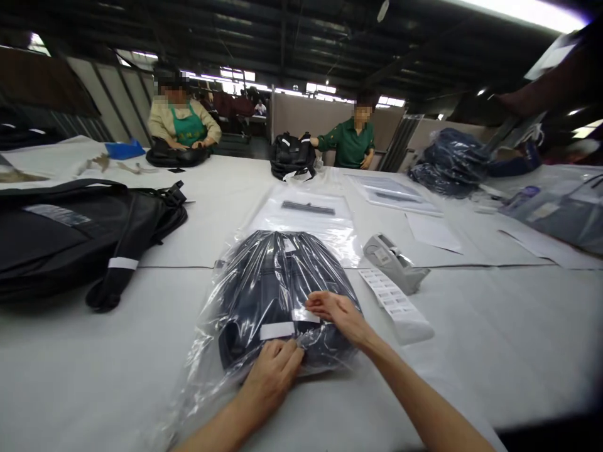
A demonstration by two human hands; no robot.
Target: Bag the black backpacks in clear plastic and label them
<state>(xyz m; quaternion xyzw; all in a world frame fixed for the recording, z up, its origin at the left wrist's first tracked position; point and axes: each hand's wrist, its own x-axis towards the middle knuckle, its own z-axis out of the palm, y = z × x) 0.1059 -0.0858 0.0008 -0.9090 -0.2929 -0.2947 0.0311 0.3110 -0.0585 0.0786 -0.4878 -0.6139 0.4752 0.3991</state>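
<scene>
A dark backpack (pixel 277 276) lies inside a clear plastic bag (pixel 200 351) on the white table in front of me. White bands show on its straps through the glossy film. My left hand (pixel 276 370) is closed at the near edge, its bent fingers gripping gathered plastic. My right hand (pixel 336 311) is over the right side of the backpack, fingers loosely stretched to the left, with nothing visible in them. Whether its fingertips touch the film is hard to tell. Right of the bag are a grey label dispenser (pixel 393 260) and a sheet of printed labels (pixel 393 301).
A large black bag (pixel 66 232) lies at left. Clear plastic bags (pixel 306 220) lie beyond the backpack. Across the table (pixel 226 188), one person (pixel 186 125) handles a black bag, another (pixel 351 141) touches a black backpack (pixel 292 157). Wrapped bags (pixel 450 163) are piled far right.
</scene>
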